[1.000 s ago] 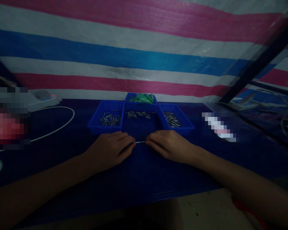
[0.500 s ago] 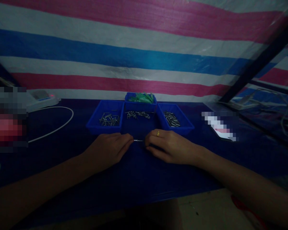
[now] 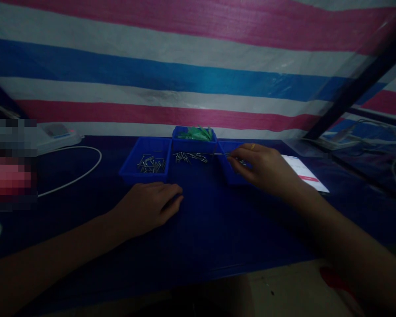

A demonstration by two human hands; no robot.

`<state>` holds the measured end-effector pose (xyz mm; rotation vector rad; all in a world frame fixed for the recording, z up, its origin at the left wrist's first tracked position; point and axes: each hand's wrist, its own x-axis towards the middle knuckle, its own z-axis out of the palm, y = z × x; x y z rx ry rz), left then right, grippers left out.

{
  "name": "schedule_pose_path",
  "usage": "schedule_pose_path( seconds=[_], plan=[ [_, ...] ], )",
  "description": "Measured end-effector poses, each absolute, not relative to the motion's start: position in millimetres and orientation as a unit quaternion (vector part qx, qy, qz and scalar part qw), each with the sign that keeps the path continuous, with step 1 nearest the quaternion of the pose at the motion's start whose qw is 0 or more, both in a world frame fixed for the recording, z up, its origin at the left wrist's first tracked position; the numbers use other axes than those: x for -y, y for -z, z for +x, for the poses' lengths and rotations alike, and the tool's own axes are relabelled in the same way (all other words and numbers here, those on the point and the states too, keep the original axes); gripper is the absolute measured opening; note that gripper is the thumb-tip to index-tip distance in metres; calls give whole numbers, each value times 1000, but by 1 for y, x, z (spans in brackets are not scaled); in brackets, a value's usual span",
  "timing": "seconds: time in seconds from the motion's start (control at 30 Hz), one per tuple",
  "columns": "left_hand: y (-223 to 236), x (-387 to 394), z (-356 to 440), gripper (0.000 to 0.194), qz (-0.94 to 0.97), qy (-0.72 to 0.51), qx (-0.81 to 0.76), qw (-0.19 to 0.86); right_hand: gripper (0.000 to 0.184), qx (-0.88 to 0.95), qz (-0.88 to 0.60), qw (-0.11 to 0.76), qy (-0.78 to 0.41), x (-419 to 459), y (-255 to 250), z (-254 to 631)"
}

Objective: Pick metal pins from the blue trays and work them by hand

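My right hand (image 3: pixel 255 165), a ring on one finger, is over the right blue tray (image 3: pixel 229 174). Its fingers are pinched on a slim metal rod (image 3: pixel 220 153) that sticks out to the left. Short metal pins lie in this tray, mostly covered by the hand. My left hand (image 3: pixel 152 204) rests on the blue table, thumb and forefinger slightly apart, with nothing visible in it. Behind it stands the left blue tray (image 3: pixel 127 169) with several metal pins (image 3: pixel 152 164). Between the trays, more metal pins (image 3: pixel 189 157) lie loose on the table.
A third blue tray (image 3: pixel 194 145) at the back holds green pieces (image 3: pixel 196 133). At the left are a white scale (image 3: pixel 57 134) and a white cable (image 3: pixel 97 160). A phone with a lit screen (image 3: pixel 305 174) lies beyond my right forearm. A striped sheet (image 3: pixel 198 83) hangs behind.
My right hand has moved away from my left, forward and right to the right tray. The slim metal piece between both hands is gone from there. My left hand stays in place, its fingers now slightly parted.
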<state>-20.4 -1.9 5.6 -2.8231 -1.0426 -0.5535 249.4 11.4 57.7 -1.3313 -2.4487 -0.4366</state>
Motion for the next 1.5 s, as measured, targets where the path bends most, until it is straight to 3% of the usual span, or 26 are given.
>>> schedule_pose_path(
  seconds=[0.2, 0.4, 0.53, 0.8, 1.1, 1.3, 1.5],
  plan=[
    [-4, 1, -20, 20, -923, 150, 352, 46, 27, 806, -557, 122, 162, -28, -53, 267],
    [-6, 3, -17, 22, -929, 99, 353, 50, 24, 885, -405, 184, 138, -15, -44, 240],
    [-6, 4, -16, 20, -932, 78, 349, 57, 25, 928, -330, 130, 112, -7, -26, 212],
    [-7, 7, -18, 19, -933, 62, 351, 51, 50, 921, -375, 84, 65, -35, -4, 173],
    [-7, 6, -17, 18, -931, 58, 356, 52, 35, 906, -419, 28, 50, -25, -17, 174],
    [-6, 6, -15, 18, -929, 52, 364, 47, 28, 913, -400, 60, 61, -15, -13, 185],
    [-8, 4, -14, 19, -930, 41, 362, 44, 41, 915, -384, 112, 60, -22, 0, 184]
  ],
)
